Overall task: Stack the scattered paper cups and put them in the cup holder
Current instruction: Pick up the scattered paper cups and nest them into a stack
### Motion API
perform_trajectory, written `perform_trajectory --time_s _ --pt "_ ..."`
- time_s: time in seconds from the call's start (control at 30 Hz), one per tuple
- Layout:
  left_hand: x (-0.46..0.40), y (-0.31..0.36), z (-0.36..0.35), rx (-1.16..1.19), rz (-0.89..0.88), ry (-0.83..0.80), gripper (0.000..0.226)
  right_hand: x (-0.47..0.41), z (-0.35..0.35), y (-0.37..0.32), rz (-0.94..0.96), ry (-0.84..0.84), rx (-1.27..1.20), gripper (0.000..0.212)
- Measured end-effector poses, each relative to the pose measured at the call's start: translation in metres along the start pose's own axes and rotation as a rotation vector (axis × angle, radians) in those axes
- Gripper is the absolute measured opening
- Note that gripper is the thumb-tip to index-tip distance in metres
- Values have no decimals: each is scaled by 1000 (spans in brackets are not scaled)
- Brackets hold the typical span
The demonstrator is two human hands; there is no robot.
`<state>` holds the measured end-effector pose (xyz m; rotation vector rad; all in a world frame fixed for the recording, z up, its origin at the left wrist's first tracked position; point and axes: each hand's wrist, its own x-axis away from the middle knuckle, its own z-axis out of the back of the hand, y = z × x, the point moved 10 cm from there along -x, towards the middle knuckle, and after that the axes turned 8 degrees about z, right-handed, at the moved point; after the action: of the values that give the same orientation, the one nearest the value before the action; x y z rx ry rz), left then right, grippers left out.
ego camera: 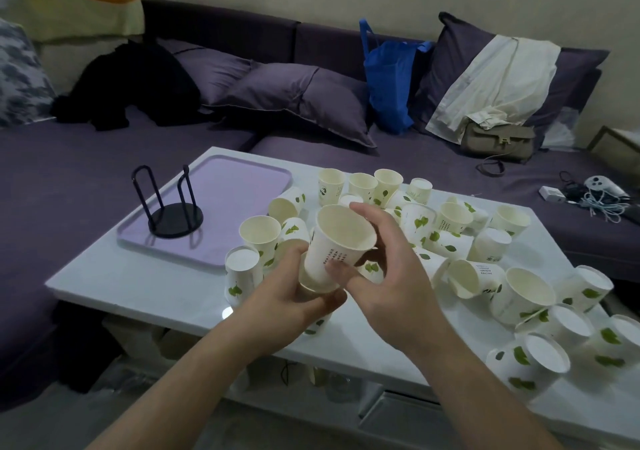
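Observation:
A short stack of white paper cups (334, 242) with green leaf prints is held above the white table (145, 287), mouth tilted toward me. My left hand (294, 297) grips its base from below. My right hand (384, 259) wraps the stack's right side, fingers on the rim and wall. Several loose cups (453, 219) lie scattered over the table's middle and right, some upright, some on their sides, some upside down. The black wire cup holder (175, 219) stands empty on a lilac tray (242, 179) at the left.
A purple sofa (104, 159) runs behind and left of the table, carrying cushions, a black garment, a blue bag (389, 79), a grey handbag (497, 138) and tangled cables (602, 200). Cups crowd the table's right front edge (530, 363).

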<state>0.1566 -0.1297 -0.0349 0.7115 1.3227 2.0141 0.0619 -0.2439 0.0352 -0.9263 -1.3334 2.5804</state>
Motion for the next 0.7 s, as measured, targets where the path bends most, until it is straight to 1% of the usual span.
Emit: perform_trajectory --time_s 0.13,0.2,0.27,0.33,0.43,0.47,0.53,0.6,0.67,0.7 --pt "-3 -4 0 49 -10 15 80 3 -15 8 -13 -113 193 77" --pt "-6 -7 2 55 1 38 75 7 -24 14 -22 -196 240 81" --pt "-8 -9 2 26 1 45 69 11 -28 16 -32 -263 230 87" --pt "-9 -11 2 6 15 48 70 13 -33 12 -5 -334 235 85" --pt "-10 -14 3 7 34 60 79 20 -51 12 42 -505 383 76" --pt "-10 -14 3 11 36 62 81 20 -53 14 40 -528 396 74" --pt "-10 -15 3 27 36 70 78 18 -50 15 -3 -489 279 73" --pt "-10 -16 7 37 39 99 72 12 -36 19 -61 -341 166 68" --pt "-9 -18 14 32 57 140 70 4 -15 35 -146 -143 215 60" --pt "-9 -18 18 29 68 155 70 2 -9 46 -214 -89 238 58"
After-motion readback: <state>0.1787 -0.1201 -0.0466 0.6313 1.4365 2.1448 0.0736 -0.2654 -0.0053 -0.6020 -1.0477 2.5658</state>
